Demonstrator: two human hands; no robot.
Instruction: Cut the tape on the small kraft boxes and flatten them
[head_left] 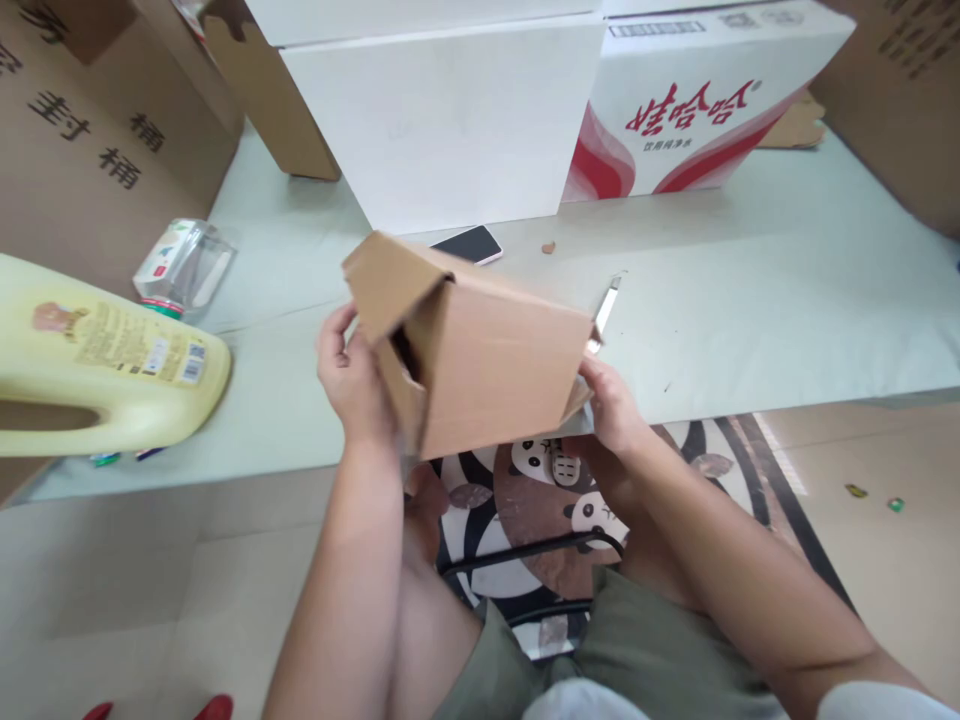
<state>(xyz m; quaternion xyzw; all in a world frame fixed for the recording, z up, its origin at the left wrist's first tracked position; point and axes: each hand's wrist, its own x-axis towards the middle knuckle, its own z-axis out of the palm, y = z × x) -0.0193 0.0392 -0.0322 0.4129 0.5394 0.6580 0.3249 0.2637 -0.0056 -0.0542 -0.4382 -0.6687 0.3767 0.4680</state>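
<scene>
A small brown cardboard box (502,370) is tilted in the air between my two hands, over the table's front edge. Its left end shows a raised flap and a dark gap into the inside. My left hand (352,375) grips that end, with the fingers curled partly behind the flap. At the opposite lower corner, my right hand (611,405) closes on the box beside a loose flap. Just beyond the right hand, a utility knife (609,305) lies on the table. Behind the box a phone (471,245) lies partly hidden.
Large white cartons (450,120) line the back of the table (787,290), one bearing red print. On the left are a big yellow jug (112,350), a clear plastic container (187,265) and a large brown carton (97,130). A small brown scrap (548,247) lies near the phone.
</scene>
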